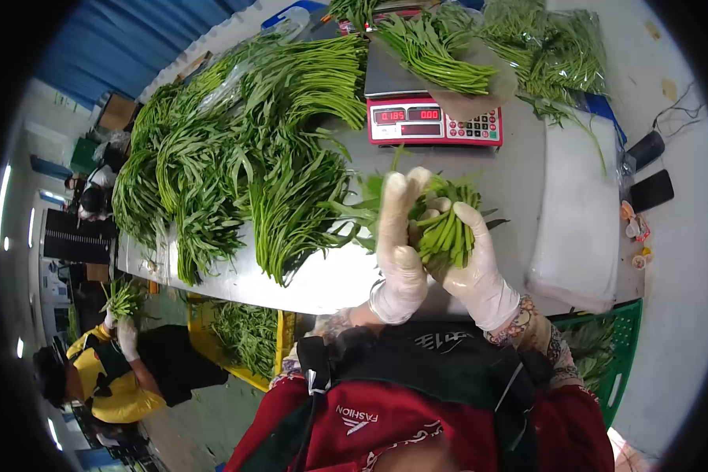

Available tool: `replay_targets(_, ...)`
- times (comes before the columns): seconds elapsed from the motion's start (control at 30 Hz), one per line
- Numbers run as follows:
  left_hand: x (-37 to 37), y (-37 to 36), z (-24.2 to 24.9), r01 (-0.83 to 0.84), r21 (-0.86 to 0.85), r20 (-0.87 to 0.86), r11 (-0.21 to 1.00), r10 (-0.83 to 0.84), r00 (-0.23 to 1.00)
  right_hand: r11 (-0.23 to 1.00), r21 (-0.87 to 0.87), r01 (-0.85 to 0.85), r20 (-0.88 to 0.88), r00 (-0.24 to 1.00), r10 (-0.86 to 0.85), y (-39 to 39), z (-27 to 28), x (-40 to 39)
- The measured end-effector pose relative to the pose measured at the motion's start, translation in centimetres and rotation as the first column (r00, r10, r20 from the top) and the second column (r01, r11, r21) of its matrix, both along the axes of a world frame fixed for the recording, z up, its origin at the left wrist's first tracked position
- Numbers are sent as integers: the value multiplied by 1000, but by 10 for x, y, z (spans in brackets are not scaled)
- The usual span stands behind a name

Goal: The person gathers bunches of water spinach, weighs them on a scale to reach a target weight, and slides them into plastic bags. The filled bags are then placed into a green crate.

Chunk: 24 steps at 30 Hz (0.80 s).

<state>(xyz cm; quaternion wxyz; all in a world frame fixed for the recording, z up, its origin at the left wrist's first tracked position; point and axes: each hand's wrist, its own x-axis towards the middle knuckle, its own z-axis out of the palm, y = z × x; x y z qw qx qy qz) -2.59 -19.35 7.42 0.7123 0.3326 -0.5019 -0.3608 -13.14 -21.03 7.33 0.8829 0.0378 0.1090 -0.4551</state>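
Both hands wear thin white gloves and are close together in front of me. My right hand (480, 271) is wrapped around a bunch of water spinach (446, 236), its cut stem ends towards me and its leaves pointing away. Flat beside the bunch's left side, my left hand (397, 248) has its fingers stretched out, pointing away from me. Beyond them stands a red digital scale (434, 143) with lit digits; another bunch of water spinach (448, 63) lies on its plate. A large heap of water spinach (244, 157) covers the table's left side.
A stack of clear plastic bags (578, 212) lies at right on the metal table (330, 293). Bagged greens (543, 47) are behind it. A yellow crate (281, 346) and a green crate (625, 362) stand below the near edge. A co-worker (118, 377) holds greens at left.
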Motion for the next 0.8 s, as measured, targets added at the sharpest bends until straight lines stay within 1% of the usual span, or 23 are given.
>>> replay_targets(0.03,-13,3,14,-35,69,-97,997,41,994,998,-53,20,59,998,-16,-3,1,-4)
replay_targets(0.1,-5,-2,0,-13,-121,-84,993,3,996,997,-65,28,50,998,-25,-6,6,-14)
replay_targets(0.13,0,2,-4,-86,25,-108,996,88,990,998,-56,14,86,996,-9,-7,5,-18)
replay_targets(0.17,0,-5,-9,-233,131,-70,964,244,967,999,-44,-1,124,992,6,-9,2,-19)
replay_targets(0.2,-3,-7,-12,-148,187,-118,971,171,978,999,-28,-18,162,987,22,-9,-2,-19)
replay_targets(0.23,-8,-6,-16,-65,239,-173,969,108,979,999,-7,-50,140,989,50,-7,-4,-17)
replay_targets(0.27,-8,-7,-24,21,136,-180,991,4,984,998,1,-68,148,987,67,-6,-9,-15)
replay_targets(0.3,-5,-4,-25,54,84,-161,995,-40,986,997,3,-79,157,985,77,-6,-13,-13)
replay_targets(0.37,-11,7,-3,115,-1,-127,993,-115,985,993,97,-70,98,993,60,-7,-15,-16)
replay_targets(0.4,-9,7,-1,116,18,-53,993,-115,992,988,142,-55,66,997,46,-6,-14,-16)
replay_targets(0.47,-4,5,6,122,54,93,991,-127,988,994,93,-57,6,998,57,-4,-5,-12)
replay_targets(0.5,-8,4,7,99,68,76,993,-105,992,996,66,-61,-30,998,63,-4,-1,-11)
replay_targets(0.57,-3,0,9,-6,-14,366,1000,10,931,996,53,-67,-68,995,71,-3,-5,-9)
replay_targets(0.6,1,-2,8,-52,-59,496,997,75,865,996,53,-66,-72,995,70,-1,-5,-8)
replay_targets(0.63,5,-5,7,-50,-160,612,986,139,778,996,56,-66,-74,995,70,1,-6,-6)
replay_targets(0.67,9,-3,9,-61,-140,621,988,136,772,999,27,-46,-71,996,48,2,-4,-4)
replay_targets(0.7,11,-1,14,-69,-125,630,990,133,765,997,0,-71,-59,996,71,3,-1,-1)
replay_targets(0.73,11,1,17,-76,-109,475,991,119,872,995,-29,-91,-45,995,90,5,2,1)
replay_targets(0.77,10,2,22,-74,-88,304,993,98,948,993,-56,-107,-30,994,105,7,4,4)
replay_targets(0.8,12,0,26,-101,-144,508,984,161,846,990,-54,-130,2,991,130,9,6,6)
